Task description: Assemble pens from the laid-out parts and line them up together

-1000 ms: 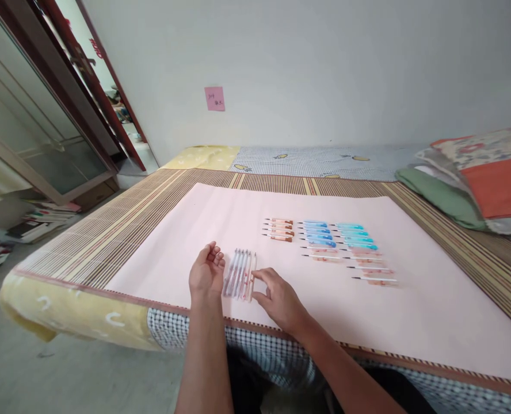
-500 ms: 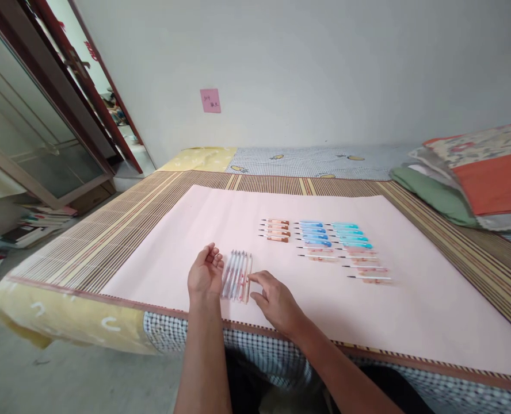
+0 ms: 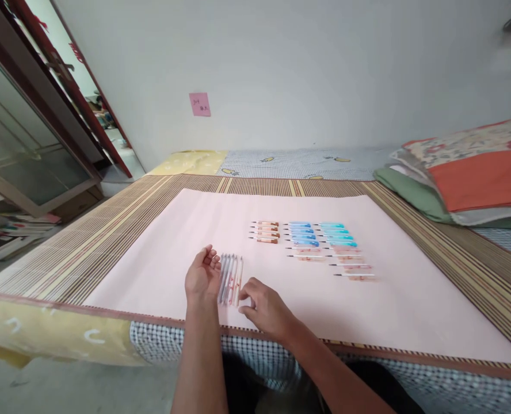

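Observation:
Several clear pens (image 3: pixel 230 277) lie side by side on a pink sheet (image 3: pixel 186 241) near its front edge. My left hand (image 3: pixel 201 276) rests on edge against their left side, fingers loosely curled and holding nothing. On the right side, my right hand (image 3: pixel 264 306) touches the lower end of the row with thumb and fingers pinched together. Farther back lie rows of orange-brown pens (image 3: pixel 266 232), blue pens (image 3: pixel 301 233), teal pens (image 3: pixel 338 234) and pale pink pens (image 3: pixel 350 265).
The pink sheet covers a striped bamboo mat (image 3: pixel 100 230) on a bed. Folded quilts and a pillow (image 3: pixel 466 172) are stacked at the right. A pink note (image 3: pixel 199 104) is stuck on the wall. A door and books (image 3: pixel 14 227) are at the left.
The camera has shifted, so everything sits slightly lower and to the left. My right hand has drawn back toward the near end of the clear pens. My left hand has stayed beside them.

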Tool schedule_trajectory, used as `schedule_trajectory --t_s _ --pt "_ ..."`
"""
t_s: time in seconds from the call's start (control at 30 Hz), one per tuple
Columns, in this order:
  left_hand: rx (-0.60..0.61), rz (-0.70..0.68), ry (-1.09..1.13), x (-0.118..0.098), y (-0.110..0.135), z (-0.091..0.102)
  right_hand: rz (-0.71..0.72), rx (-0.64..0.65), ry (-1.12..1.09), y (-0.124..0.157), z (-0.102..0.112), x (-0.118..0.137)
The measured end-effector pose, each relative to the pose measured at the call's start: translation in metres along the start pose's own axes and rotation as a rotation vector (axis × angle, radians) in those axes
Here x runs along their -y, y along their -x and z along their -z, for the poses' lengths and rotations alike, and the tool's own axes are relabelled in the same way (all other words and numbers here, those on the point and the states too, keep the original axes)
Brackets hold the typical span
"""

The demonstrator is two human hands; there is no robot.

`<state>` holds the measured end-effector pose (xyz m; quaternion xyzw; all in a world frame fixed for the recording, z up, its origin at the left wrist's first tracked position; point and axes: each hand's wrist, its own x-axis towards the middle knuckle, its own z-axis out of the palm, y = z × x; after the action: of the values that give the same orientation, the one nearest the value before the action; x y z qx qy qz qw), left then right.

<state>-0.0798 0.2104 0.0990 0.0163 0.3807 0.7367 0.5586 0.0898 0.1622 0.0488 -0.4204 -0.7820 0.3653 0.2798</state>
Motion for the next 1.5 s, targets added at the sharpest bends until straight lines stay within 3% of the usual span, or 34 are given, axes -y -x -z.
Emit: schedule_trajectory --t_s 0.27,0.37,0.43,0.6,0.67,0.8,1.0,1.13,1.2,1.37,1.5 --pt "0.094 -0.065 -0.098 0.037 0.004 -0.022 0.081 -0.047 -0.046 0.003 0.005 0.001" --pt "0.111 -0.087 -0.178 0.054 0.008 -0.032 0.078 -0.071 -0.067 0.004 0.019 -0.004" --pt "0.110 -0.085 -0.207 0.063 0.011 -0.038 0.041 -0.140 -0.078 0.005 0.039 -0.014" --pt "0.118 0.000 -0.187 0.082 0.016 -0.047 -0.155 -0.571 0.065 0.018 0.115 -0.054" --pt "0.125 0.043 -0.169 0.087 0.017 -0.050 -0.218 -0.640 0.155 0.025 0.139 -0.067" --pt "0.114 0.076 -0.137 0.097 0.018 -0.056 -0.231 -0.546 0.387 0.027 0.155 -0.078" --pt "0.143 0.115 -0.122 0.110 0.018 -0.062 -0.253 -0.296 0.644 0.009 0.144 -0.074" --pt "0.139 0.122 -0.130 0.111 0.014 -0.063 -0.298 -0.193 0.672 0.003 0.144 -0.072" --pt "0.137 0.120 -0.132 0.109 0.013 -0.063 -0.281 -0.194 0.627 0.004 0.148 -0.073" --pt "0.118 0.126 -0.129 0.105 0.014 -0.062 -0.289 -0.335 0.643 0.011 0.155 -0.082" --pt "0.134 0.135 -0.125 0.107 0.014 -0.060 -0.318 -0.287 0.679 0.012 0.153 -0.088"
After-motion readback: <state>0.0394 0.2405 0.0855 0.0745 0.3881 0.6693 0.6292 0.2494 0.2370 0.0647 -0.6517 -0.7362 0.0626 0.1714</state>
